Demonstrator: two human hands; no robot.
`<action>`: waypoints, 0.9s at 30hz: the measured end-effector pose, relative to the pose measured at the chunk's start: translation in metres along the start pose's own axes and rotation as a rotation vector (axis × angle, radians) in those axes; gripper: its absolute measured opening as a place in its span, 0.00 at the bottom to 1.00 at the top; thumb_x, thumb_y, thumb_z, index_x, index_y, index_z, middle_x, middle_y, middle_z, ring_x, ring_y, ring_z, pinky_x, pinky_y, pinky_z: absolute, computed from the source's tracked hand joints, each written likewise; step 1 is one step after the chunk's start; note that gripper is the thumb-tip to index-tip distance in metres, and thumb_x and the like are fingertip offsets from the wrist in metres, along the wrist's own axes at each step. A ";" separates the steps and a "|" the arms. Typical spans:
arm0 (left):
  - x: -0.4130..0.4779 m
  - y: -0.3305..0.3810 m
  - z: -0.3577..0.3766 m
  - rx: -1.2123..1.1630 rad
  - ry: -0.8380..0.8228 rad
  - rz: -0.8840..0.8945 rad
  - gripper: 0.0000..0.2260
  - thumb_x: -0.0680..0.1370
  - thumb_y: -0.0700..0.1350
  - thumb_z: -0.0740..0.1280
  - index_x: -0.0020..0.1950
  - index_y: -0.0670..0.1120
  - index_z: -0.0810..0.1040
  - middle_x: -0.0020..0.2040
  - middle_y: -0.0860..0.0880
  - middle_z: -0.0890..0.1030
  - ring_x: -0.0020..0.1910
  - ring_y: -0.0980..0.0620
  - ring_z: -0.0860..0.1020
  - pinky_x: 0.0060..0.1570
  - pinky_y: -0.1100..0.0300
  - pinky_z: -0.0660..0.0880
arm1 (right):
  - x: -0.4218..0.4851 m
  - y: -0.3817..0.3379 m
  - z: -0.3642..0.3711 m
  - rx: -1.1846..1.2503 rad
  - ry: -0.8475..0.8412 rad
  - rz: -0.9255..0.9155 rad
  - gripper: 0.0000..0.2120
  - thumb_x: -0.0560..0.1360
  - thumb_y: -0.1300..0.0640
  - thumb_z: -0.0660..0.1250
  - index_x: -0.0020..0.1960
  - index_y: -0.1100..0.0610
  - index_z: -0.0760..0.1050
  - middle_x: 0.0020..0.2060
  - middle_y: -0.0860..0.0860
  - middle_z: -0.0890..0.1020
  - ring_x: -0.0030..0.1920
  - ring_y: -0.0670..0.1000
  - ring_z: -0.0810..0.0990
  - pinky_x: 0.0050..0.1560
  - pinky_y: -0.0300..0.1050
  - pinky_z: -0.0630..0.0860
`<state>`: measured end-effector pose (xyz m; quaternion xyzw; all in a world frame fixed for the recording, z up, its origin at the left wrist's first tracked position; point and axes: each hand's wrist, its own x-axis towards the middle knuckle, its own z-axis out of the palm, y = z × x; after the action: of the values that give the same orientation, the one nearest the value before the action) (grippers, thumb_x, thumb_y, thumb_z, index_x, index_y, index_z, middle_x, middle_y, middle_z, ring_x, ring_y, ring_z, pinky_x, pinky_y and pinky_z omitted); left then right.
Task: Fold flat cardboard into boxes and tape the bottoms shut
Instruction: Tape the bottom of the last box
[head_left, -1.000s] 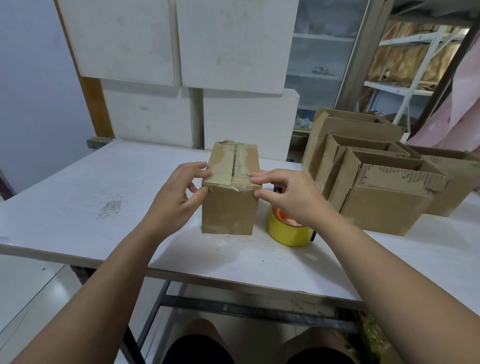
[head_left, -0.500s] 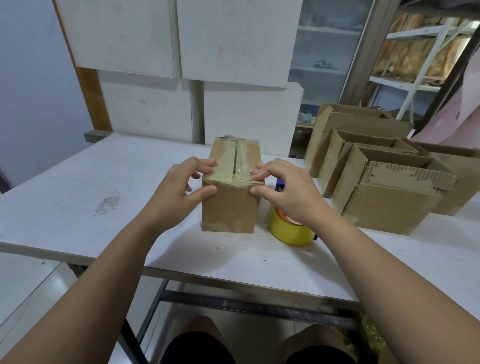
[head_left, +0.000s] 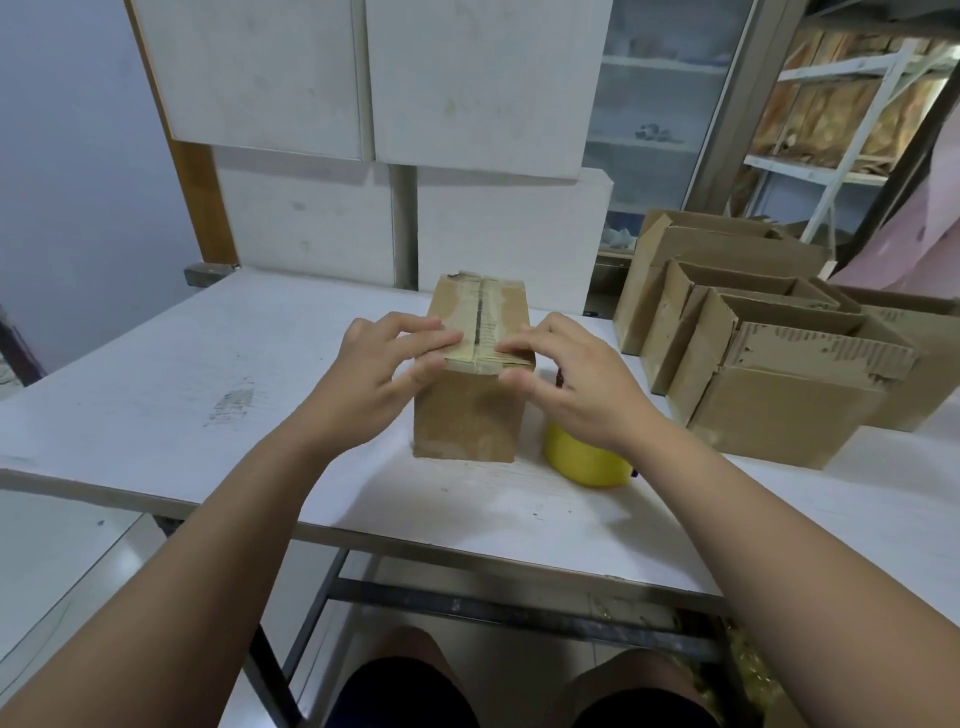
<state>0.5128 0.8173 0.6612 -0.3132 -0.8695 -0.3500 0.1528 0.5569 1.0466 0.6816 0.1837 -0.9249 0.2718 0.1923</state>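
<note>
Cardboard box (head_left: 470, 395) stood bottom-up on the table (head_left: 156, 374), tape already laid along its centre seam. The left hand (head_left: 374, 374) and right hand (head_left: 576, 384) pressed spread fingers flat on the near top edge, gripping nothing. Finished open boxes (head_left: 769, 364) stood right of this box, a yellow tape roll (head_left: 587, 460) just beside it. Smoothing seemed the last step. No writing was legible.

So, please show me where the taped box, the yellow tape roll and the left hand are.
taped box (head_left: 467, 415): head view, front face.
yellow tape roll (head_left: 582, 462): head view, outer side.
left hand (head_left: 374, 374): head view, back of hand.
</note>
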 end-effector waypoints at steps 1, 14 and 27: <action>0.005 0.004 -0.003 -0.030 0.003 -0.002 0.30 0.73 0.73 0.44 0.62 0.62 0.74 0.61 0.59 0.73 0.62 0.51 0.67 0.59 0.68 0.56 | 0.002 -0.001 -0.002 0.038 -0.001 0.026 0.23 0.73 0.35 0.57 0.57 0.46 0.80 0.44 0.39 0.73 0.49 0.35 0.71 0.47 0.29 0.65; 0.023 0.023 -0.004 -0.117 -0.128 0.053 0.13 0.77 0.46 0.67 0.59 0.60 0.76 0.58 0.65 0.75 0.63 0.66 0.70 0.63 0.74 0.61 | 0.018 -0.004 -0.015 0.004 -0.109 0.026 0.16 0.73 0.47 0.70 0.59 0.48 0.80 0.43 0.44 0.71 0.45 0.40 0.71 0.47 0.25 0.63; 0.013 0.017 0.017 0.019 0.099 0.157 0.15 0.76 0.50 0.63 0.60 0.51 0.80 0.56 0.63 0.76 0.61 0.67 0.68 0.58 0.78 0.61 | 0.005 0.003 0.004 -0.090 0.028 -0.036 0.16 0.76 0.48 0.68 0.62 0.51 0.79 0.63 0.46 0.75 0.60 0.43 0.71 0.62 0.36 0.64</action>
<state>0.5135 0.8447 0.6644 -0.3612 -0.8370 -0.3437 0.2256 0.5503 1.0457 0.6795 0.1877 -0.9300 0.2287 0.2181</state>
